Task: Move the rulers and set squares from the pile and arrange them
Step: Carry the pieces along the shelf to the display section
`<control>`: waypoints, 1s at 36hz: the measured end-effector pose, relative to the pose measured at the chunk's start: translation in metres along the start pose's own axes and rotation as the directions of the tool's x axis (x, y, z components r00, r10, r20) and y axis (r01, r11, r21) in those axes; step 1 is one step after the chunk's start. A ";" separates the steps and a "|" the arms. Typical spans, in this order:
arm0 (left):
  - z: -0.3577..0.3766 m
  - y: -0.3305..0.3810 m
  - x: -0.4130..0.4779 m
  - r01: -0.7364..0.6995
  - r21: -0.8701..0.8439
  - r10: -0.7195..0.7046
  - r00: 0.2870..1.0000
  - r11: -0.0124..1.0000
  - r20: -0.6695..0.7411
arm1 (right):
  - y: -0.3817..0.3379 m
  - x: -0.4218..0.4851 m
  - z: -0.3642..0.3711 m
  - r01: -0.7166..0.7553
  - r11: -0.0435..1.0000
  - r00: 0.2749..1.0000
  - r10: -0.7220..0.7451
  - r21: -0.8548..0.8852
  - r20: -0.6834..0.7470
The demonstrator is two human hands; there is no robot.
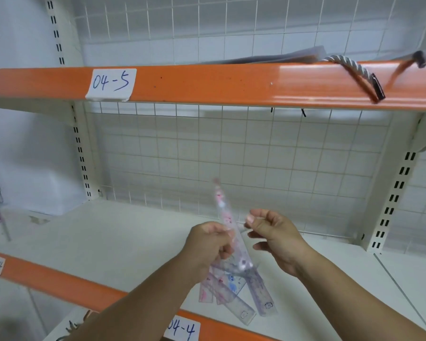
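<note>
Rulers [231,242], clear printed plastic, left grip [210,244]

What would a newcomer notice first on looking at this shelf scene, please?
First, the two hands low in the middle: the left hand holds up a clear ruler with pink prints, while the right hand pinches near it. Below them lies a pile of clear rulers on the white shelf. Above runs an orange beam with a "04-5" label and a rope draped over its right end.
</note>
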State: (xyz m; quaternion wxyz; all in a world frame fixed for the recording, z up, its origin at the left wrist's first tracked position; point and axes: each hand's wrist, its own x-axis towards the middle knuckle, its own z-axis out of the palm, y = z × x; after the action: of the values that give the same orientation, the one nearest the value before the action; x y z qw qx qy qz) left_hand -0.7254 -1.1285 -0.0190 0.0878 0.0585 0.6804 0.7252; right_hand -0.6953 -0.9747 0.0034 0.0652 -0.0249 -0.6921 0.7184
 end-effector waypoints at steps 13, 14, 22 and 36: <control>-0.004 0.008 -0.007 0.009 -0.364 -0.038 0.997 0.932 -0.072 | 0.002 -0.004 -0.007 -0.012 0.998 0.992 0.020 -0.062 0.124; -0.007 0.009 -0.006 0.002 -0.392 -0.050 0.993 0.920 -0.111 | 0.001 -0.004 -0.010 -0.008 0.997 0.992 0.018 -0.075 0.126; -0.026 0.005 -0.005 -0.055 -0.398 -0.033 0.977 0.916 -0.212 | 0.004 -0.001 -0.022 0.011 0.965 0.998 0.005 -0.262 0.061; -0.023 0.000 -0.008 -0.021 -0.360 -0.050 0.981 0.933 -0.186 | 0.017 0.007 -0.009 0.435 0.084 0.740 -0.601 -0.896 0.303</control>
State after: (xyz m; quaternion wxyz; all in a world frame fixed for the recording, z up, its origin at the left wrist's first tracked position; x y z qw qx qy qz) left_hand -0.7219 -1.1530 -0.0201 0.0363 -0.0341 0.5417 0.8391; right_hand -0.7019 -0.9655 -0.0131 0.3371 0.1373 -0.9258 0.1022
